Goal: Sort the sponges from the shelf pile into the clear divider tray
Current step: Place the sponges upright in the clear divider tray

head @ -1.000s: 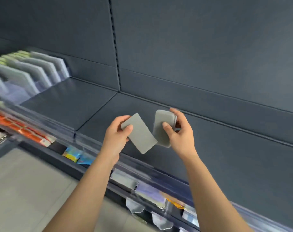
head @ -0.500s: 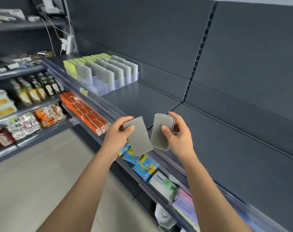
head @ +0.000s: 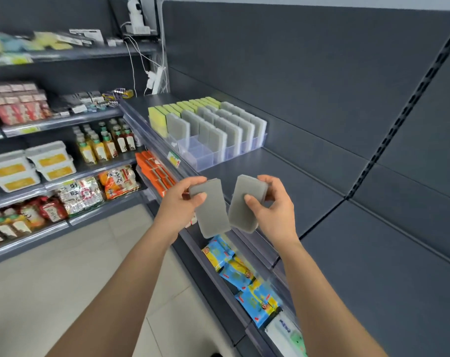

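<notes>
Above the dark grey shelf (head: 283, 181) of a shop aisle, one grey sponge (head: 212, 215) is pinched between thumb and fingers in the grip of the left hand (head: 179, 202), and a second grey sponge (head: 244, 207), just beside it, is pinched likewise by the right hand (head: 275, 212). The clear divider tray (head: 200, 157), well apart along the shelf, is largely filled with upright sponges, though its front compartments are empty. No pile is seen, so little is judged left.

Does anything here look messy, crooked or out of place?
Nothing is spilled or damaged. The tray's sponges stand upright in tidy rows. The left hand and right hand grip grey sponges. Only the white cable tangle hanging at the shelf corner looks untidy.
</notes>
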Available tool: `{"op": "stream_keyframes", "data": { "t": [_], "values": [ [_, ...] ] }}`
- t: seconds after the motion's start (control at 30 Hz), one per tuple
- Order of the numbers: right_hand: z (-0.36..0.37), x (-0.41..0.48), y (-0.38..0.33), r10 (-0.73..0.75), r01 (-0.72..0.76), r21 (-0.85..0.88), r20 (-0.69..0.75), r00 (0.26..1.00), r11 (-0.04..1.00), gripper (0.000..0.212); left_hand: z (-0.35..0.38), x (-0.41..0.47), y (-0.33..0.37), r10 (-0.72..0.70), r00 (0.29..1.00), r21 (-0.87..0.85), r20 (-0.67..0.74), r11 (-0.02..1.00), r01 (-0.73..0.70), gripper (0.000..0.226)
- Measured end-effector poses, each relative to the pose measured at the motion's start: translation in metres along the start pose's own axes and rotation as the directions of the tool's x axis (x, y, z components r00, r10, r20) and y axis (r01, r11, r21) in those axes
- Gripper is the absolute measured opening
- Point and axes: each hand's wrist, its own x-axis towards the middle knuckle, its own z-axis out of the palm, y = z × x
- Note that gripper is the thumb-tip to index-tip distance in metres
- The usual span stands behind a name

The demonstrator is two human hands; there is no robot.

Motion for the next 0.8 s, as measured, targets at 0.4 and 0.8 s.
{"op": "stream_keyframes", "data": {
  "t": [0.4, 0.8],
  "values": [
    [0.092, 0.137, -0.011, -0.057, 0.054, -0.041, -0.069, 0.996, 0.998, 0.034, -0.052, 0.166, 0.012, 0.093, 0.995, 0.168, -0.03, 0.982, -0.087, 0.034],
    [0.163, 0.202, -0.004, 0.007, -0.027, -0.11, -0.183, 0.983, 0.994, 0.035, -0.075, 0.271, 0.0, 0.187, 0.982, 0.234, 0.004, 0.955, -0.183, 0.038]
  ]
}}
